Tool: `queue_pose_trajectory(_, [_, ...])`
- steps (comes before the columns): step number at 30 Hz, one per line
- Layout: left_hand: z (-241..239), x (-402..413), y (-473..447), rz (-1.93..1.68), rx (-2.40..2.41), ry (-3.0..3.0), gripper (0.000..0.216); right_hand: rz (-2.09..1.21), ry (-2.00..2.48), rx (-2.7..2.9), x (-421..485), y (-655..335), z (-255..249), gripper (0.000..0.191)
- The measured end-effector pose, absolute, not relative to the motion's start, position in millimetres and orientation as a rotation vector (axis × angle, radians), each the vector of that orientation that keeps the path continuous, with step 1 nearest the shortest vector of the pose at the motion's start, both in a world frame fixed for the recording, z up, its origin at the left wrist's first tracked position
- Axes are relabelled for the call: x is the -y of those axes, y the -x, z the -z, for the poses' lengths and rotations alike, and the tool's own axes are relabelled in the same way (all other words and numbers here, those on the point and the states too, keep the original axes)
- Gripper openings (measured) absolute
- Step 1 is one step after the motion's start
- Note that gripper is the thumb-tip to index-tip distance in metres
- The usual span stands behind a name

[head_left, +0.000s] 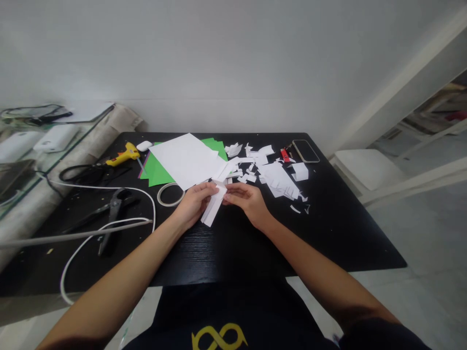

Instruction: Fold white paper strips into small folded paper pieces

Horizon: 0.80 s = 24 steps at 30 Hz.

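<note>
Between both hands, above the black table, is a folded white paper strip (212, 208) with a crease across its upper part. My left hand (195, 201) grips its left side, thumb on top and the other fingers mostly hidden beneath. At its right edge my right hand (248, 200) pinches the paper between thumb and fingers. The strip slants from lower left toward upper right, where it overlaps other white paper, so its far end is hard to make out. Just left of my left hand lies a roll of tape (159, 198).
White sheets (186, 163) lie over green paper (156, 172). Paper scraps (279, 181), a red object (285, 155) and a phone (305, 151) lie right. A yellow glue gun (126, 154), pliers (115, 206) and a white cable (154, 214) occupy the left of the table (328, 233).
</note>
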<state>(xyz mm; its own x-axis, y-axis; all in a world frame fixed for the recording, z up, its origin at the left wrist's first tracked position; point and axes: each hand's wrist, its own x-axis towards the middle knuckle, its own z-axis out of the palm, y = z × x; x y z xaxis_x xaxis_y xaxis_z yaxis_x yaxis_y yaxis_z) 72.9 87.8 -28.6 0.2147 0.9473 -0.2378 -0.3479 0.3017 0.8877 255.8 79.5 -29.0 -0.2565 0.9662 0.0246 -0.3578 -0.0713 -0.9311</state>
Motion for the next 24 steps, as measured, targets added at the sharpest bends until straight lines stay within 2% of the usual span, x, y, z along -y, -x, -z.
queue_pose_trajectory(8, [27.5,-82.7,-75.8,-1.117,-0.982,-0.907,0.019,-1.47,0.893,1.129,-80.6,-253.1,32.4,0.036])
queue_pose_trajectory(16, [27.9,-81.7,-76.2,-1.144,-0.977,-1.023,0.021,-1.454,0.917,1.102,-82.2,-253.8,34.8,0.026])
queue_pose_trajectory(24, [26.0,-81.0,-77.2,-1.171,-0.939,-1.07,0.031,-1.528,0.935,1.018,-83.7,-256.0,33.3,0.034])
